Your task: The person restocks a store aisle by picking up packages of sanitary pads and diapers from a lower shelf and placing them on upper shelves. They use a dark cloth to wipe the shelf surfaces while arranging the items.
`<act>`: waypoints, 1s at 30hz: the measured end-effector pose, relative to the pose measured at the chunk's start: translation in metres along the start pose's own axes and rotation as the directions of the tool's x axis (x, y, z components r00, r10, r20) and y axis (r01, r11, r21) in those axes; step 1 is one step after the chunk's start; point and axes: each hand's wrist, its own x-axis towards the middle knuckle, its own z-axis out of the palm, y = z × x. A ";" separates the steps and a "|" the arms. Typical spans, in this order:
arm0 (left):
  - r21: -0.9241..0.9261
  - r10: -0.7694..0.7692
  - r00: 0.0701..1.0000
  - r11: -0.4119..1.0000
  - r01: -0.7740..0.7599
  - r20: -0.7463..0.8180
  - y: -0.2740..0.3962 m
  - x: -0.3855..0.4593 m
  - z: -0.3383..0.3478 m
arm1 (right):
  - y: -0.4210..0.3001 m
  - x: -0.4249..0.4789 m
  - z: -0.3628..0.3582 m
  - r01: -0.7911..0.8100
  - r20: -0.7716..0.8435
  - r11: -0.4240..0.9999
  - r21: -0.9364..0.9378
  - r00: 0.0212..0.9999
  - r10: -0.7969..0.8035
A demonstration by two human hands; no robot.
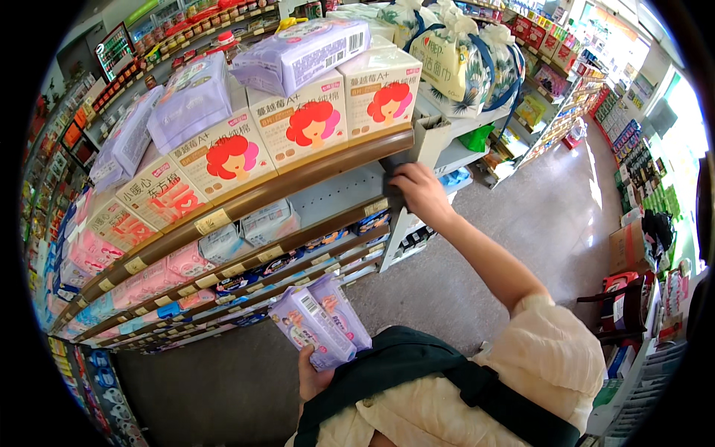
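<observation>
My left hand (314,374) grips two purple soft packs of sanitary pads (315,324) near my body, in front of the lower shelves. With my right hand (416,187) I hold a dark cloth (394,181) against the right end of the shelf unit, just below the top shelf's brown edge (335,151). On that top shelf stand boxes with a red-haired figure (313,123), and more purple packs (301,53) lie on top of them. The second shelf (335,195) holds white packs (271,220) and pink packs (187,260).
Drawstring bags of face towels (458,61) stand on the adjoining shelf at the upper right. A grey floor aisle (503,212) runs along the right, with a chair (623,307) and a cardboard box (628,246) at its far side. Stocked shelves stand at the left.
</observation>
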 end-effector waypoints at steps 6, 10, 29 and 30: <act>0.081 -0.121 0.992 0.990 0.119 0.022 0.006 0.031 -0.017 | 0.004 0.010 -0.019 -0.305 -0.579 0.951 0.051 0.767 0.277; 0.170 -0.188 0.982 0.969 0.179 0.034 0.011 0.038 -0.005 | 0.040 -0.040 0.062 -0.427 -0.581 0.904 -0.004 0.737 0.345; 0.067 -0.105 0.953 0.994 0.089 0.284 -0.033 0.082 0.052 | -0.142 -0.180 0.036 -0.674 0.578 0.010 0.739 0.641 0.504; 0.123 -0.101 0.964 0.990 0.072 0.246 -0.036 0.079 0.054 | -0.142 -0.186 0.032 -0.721 0.697 -0.128 0.681 0.584 0.417</act>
